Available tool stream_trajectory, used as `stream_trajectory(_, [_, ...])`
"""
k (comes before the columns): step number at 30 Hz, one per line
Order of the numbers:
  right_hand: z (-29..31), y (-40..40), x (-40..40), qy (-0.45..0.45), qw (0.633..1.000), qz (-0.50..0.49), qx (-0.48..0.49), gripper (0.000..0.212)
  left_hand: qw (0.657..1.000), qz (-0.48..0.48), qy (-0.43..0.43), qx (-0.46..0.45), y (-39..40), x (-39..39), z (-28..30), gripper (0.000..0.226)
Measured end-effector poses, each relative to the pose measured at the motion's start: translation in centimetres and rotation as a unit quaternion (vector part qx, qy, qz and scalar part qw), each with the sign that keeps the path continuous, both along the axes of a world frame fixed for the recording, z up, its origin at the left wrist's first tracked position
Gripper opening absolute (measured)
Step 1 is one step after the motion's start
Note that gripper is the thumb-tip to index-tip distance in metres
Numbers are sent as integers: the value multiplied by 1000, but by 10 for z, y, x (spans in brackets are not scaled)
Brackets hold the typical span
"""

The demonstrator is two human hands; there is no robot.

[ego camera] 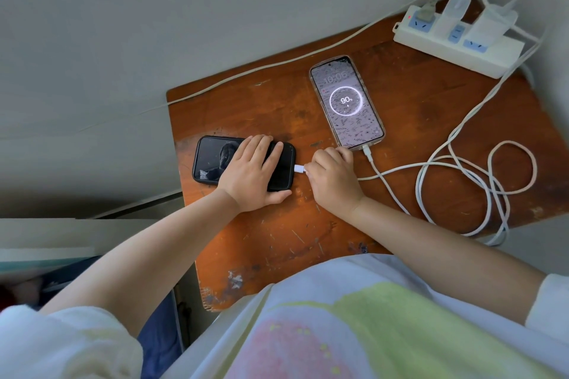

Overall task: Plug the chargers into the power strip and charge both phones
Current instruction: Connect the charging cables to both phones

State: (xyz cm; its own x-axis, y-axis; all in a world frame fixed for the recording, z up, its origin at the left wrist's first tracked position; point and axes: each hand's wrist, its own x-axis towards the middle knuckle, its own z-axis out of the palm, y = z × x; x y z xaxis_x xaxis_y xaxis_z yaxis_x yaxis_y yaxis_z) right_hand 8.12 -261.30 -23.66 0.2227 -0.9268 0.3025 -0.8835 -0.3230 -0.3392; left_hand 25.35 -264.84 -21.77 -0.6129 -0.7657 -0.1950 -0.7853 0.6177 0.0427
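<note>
A black phone (212, 160) lies flat on the left of the worn wooden table (415, 108), its screen dark. My left hand (254, 174) presses down on it, fingers spread. My right hand (334, 177) pinches a white cable plug (299, 168) right at the black phone's right end. A second phone (346, 101) lies further back with its screen lit, showing 90%, and a white cable plugged into its near end. At the back right, a white power strip (455, 43) carries two white chargers (492, 21) and shows a red light.
Loose white cable (480, 191) loops over the table's right side and hangs past its edge. The strip's own cord (277, 63) runs left along the wall. Grey walls close in behind and right. A bed edge lies left below.
</note>
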Motion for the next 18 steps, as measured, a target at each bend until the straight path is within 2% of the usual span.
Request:
stream_trajectory(5, [3, -11, -8, 10, 999, 41, -17, 23, 1000, -3, -1, -4, 0, 1, -2, 81])
stream_trajectory(11, [0, 3, 4, -4, 1000, -1, 3, 24, 1000, -5, 6, -9, -1, 2, -1, 82])
stream_trajectory(18, [5, -15, -11, 22, 997, 71, -18, 23, 1000, -6, 10, -17, 0, 1, -2, 81])
